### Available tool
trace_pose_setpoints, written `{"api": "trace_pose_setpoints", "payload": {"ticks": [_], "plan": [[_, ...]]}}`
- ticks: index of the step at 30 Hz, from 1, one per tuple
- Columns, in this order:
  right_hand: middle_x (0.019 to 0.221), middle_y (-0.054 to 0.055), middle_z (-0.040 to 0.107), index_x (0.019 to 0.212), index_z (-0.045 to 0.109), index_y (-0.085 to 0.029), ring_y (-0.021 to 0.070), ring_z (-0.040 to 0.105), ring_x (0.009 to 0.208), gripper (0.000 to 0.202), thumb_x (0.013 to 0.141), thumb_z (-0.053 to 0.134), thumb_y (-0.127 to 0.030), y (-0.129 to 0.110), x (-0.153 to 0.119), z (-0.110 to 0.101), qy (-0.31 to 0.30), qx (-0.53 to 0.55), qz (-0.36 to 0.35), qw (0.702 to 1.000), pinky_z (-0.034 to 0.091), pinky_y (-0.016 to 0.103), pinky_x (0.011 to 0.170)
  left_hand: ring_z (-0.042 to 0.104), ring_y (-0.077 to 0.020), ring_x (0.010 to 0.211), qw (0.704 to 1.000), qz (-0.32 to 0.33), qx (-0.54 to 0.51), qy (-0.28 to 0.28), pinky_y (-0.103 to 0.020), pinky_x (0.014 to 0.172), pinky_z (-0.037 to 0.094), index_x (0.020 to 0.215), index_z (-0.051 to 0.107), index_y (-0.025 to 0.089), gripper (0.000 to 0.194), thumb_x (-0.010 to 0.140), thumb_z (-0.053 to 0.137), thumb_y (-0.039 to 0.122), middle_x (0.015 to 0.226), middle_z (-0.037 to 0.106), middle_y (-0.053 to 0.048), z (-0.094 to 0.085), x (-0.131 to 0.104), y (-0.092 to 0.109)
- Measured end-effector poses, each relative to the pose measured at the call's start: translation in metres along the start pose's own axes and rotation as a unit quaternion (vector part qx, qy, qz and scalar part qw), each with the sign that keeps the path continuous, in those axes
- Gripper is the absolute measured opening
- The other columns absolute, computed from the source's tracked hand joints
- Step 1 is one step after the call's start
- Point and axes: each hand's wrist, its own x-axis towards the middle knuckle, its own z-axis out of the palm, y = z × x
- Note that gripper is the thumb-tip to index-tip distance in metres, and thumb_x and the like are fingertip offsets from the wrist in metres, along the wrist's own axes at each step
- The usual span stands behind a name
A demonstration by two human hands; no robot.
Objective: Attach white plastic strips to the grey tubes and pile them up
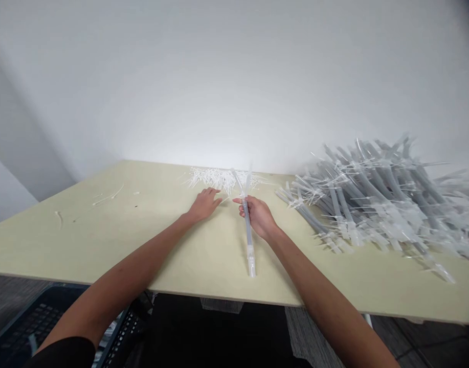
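Observation:
In the head view my right hand [258, 214] is closed around a grey tube [248, 227], held nearly upright. Its top end splits into two clear branches, and a clear sleeve covers the lower end. My left hand [204, 204] is to the left of the tube, low over the table, with thumb and forefinger apart. Just beyond its fingertips lies a pile of white cable ties [219, 178]. One thin tie sticks out of the pile near the thumb; whether the thumb touches it is hard to see.
A large heap of similar grey tubes [387, 179] with clear ends covers the right of the table [115, 235]. A few loose cable ties [108, 197] lie on the left. Below the table's front edge stands a dark plastic basket [46, 312]. A white wall rises behind.

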Motion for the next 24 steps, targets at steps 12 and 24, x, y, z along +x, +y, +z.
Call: {"api": "trace_pose_setpoints", "payload": {"ticks": [12,24], "plan": [[0.086,0.008,0.065,0.095,0.060,-0.017,0.0092,0.044,0.052,0.027,0.072,0.050,-0.026,0.000,0.002,-0.003,-0.051,0.103,0.052,0.992,0.033,0.022,0.042,0.049,-0.0241,0.095,0.971,0.057,0.221,-0.072,-0.036,0.080,0.033,0.096,0.057,0.017,0.024,0.090,0.036,0.028,0.101,0.056,-0.011,0.007,0.006,-0.007],[0.082,0.006,0.063,0.094,0.060,-0.015,0.0086,0.044,0.052,0.026,0.072,0.050,-0.023,-0.002,0.001,-0.003,-0.059,0.122,0.060,0.989,0.034,0.021,0.043,0.048,-0.0227,0.095,0.953,0.140,0.259,-0.070,-0.034,0.078,0.034,0.123,0.045,0.020,0.037,0.087,0.038,0.021,0.111,0.052,-0.010,0.005,-0.007,0.010]]}}
